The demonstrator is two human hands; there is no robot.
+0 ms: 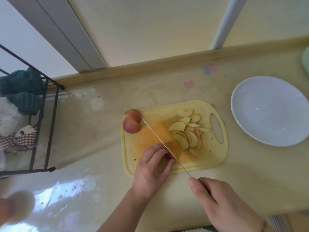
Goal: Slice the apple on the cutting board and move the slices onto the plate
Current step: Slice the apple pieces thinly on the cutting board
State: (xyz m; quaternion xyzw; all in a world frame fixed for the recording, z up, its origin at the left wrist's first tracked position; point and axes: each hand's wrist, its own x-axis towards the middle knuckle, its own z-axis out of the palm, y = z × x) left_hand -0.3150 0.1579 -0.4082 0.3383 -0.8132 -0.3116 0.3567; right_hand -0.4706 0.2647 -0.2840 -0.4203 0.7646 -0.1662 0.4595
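Observation:
A yellow cutting board [205, 158] lies on the counter. Two red apple pieces [132, 121] sit at its far left corner. Several thin apple slices [187, 131] lie fanned on its right half. My left hand [152, 169] curls over a small apple piece [169, 155] at the board's near edge, mostly hiding it. My right hand [222, 203] grips the handle of a knife [158, 138], whose blade runs diagonally across the board and rests against the held piece. The white plate [270, 111] stands to the right of the board with nothing on it.
A dark wire rack [48, 124] with green cloth and stuffed toys stands at the left. The counter's raised back edge [150, 66] runs behind the board. A pale green object [306, 62] peeks in at the far right. A blurred round object [15, 208] lies near left.

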